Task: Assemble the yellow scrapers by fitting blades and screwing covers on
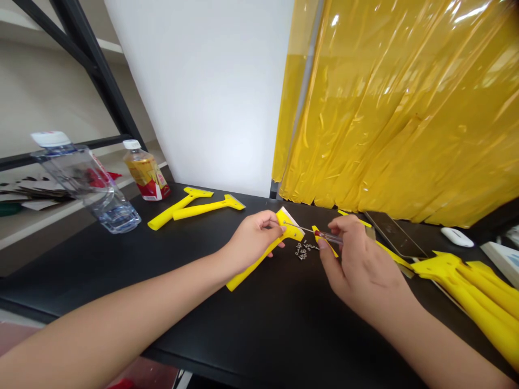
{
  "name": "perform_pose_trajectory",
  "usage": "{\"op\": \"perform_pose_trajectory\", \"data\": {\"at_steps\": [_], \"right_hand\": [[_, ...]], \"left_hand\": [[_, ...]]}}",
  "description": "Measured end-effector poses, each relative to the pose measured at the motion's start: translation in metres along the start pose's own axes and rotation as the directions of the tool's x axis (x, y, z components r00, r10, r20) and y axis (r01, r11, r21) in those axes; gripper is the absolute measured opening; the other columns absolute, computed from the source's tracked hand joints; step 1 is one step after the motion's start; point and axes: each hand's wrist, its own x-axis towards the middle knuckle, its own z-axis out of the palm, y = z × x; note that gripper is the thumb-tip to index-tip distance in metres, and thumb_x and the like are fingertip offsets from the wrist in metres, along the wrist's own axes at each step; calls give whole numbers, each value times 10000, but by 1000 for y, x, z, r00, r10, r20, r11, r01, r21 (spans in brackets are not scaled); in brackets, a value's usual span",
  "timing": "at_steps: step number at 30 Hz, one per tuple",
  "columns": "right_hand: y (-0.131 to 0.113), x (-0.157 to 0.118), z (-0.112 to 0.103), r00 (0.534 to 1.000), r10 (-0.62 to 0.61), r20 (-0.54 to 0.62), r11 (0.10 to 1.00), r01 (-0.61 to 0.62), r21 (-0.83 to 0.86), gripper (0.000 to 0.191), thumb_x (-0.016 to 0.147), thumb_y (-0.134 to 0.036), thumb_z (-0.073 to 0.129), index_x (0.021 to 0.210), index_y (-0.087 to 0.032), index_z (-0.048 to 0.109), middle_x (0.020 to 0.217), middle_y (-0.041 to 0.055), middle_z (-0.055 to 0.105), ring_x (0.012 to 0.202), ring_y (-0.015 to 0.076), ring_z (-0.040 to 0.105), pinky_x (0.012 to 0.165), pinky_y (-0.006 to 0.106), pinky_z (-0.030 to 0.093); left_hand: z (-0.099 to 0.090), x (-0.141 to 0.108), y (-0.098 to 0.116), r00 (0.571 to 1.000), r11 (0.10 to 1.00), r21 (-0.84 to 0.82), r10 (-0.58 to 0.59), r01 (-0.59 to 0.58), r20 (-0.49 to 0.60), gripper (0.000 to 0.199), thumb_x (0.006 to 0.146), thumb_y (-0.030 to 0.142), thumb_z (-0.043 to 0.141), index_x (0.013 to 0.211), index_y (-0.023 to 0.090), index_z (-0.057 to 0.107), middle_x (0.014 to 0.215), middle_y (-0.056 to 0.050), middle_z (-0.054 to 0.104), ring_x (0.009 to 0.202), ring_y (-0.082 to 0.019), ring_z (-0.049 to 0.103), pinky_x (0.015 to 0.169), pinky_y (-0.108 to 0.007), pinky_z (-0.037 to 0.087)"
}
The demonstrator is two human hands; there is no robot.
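the yellow scraper (pixel 291 231) sits ahead, between the two hands, its long axis slanting from a handle end low on the left up to a bladed head on the right. the left hand (pixel 257 237) is nearer, closed around it just below the head, thumb on top. the right hand (pixel 360 265) pinches a clear-handled screwdriver (pixel 331 237), its thin shaft running leftward across the head to the farther of two fastener spots; whether the tip is seated i can't tell from here. loose screws (pixel 302 252) lie just beneath that shaft, so low swings are tight. two more scrapers (pixel 200 208) rest farther left, yellow handles (pixel 466 286) crowd the right, and the most room on the counter (pixel 275 329) lies between the forearms, toward its near edge.
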Motion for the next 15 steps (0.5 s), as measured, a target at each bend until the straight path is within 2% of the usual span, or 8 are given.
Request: {"op": "perform_pose_trajectory", "data": {"at_steps": [3,6,9,15], "right_hand": [[-1,1,-2,998,-13,58,1000,14,-25,127,1052,-329,483,1010,-214,517,776,27,634,640,237,659,560,341,430],[-4,2,-4,1000,-23,13,1000,23,15,150,1043,-332,502,1107,-198,521,872,58,684,704,242,701,580,333,450],[-6,1,-4,999,-15,33,999,13,37,138,1039,-326,507,1100,-203,512,833,36,691,619,219,683,530,316,417],[-6,-2,0,998,-11,67,997,6,77,133,1036,-321,517,1113,-213,501,855,33,718,639,225,710,535,306,424]], "left_hand": [[0,0,0,1000,1000,0,3,-3,4,188,912,338,688,840,203,579,762,-12,655,730,-188,723,468,-201,491],[0,0,0,1000,1000,-2,8,-8,7,200,909,346,693,834,201,577,756,-9,649,727,-185,722,466,-198,487],[0,0,0,1000,1000,4,4,-4,10,187,912,330,687,838,200,577,754,-7,646,728,-186,723,464,-197,486],[-1,2,0,1000,1000,9,-5,5,9,164,923,313,672,856,200,573,778,-13,657,749,-198,730,467,-204,496]]}}
